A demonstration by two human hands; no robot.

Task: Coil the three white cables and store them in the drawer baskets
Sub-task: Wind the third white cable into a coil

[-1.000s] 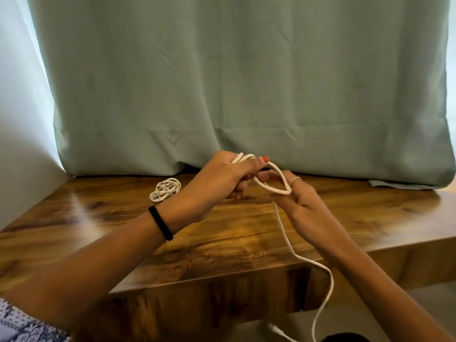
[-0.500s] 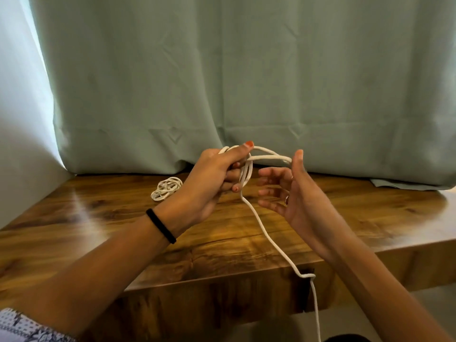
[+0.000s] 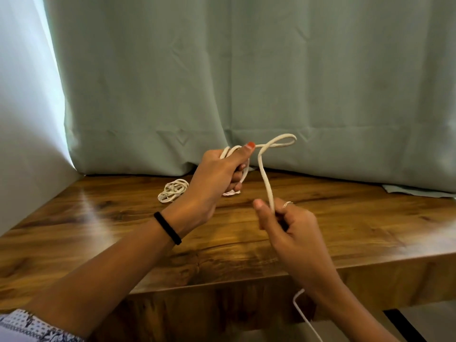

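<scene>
Your left hand (image 3: pixel 217 174) is up above the surface (image 3: pixel 345 230), and its grip is closed tight around the loops of the white cable (image 3: pixel 267 191). Your thumb presses down on top of the loops. That looks like the reason they stay together in one bunch and do not spring open.

One small loop (image 3: pixel 281 141) sticks out past your thumb. It points to the right, toward the green curtain (image 3: pixel 296 70). It is long and flat, and its long way runs side to side.

From that loop the cable drops down and a little to the right into your right hand (image 3: pixel 291 233). So this free part runs mostly up and down. Your right hand has its fingers curled around the cable, lower and nearer to you than the left. Held there, it can keep the cable straight and feed the next turn up to the bunch.

Under your right hand the cable hangs off the front edge of the surface and runs out of the bottom of the view. So I think plenty is left to wind.

A second cable (image 3: pixel 172 191), already wound up, lies flat on the surface just left of your left hand. Something small and white (image 3: pixel 232 193) peeks out under your left hand. I cannot tell what it is. No drawer baskets can be seen.
</scene>
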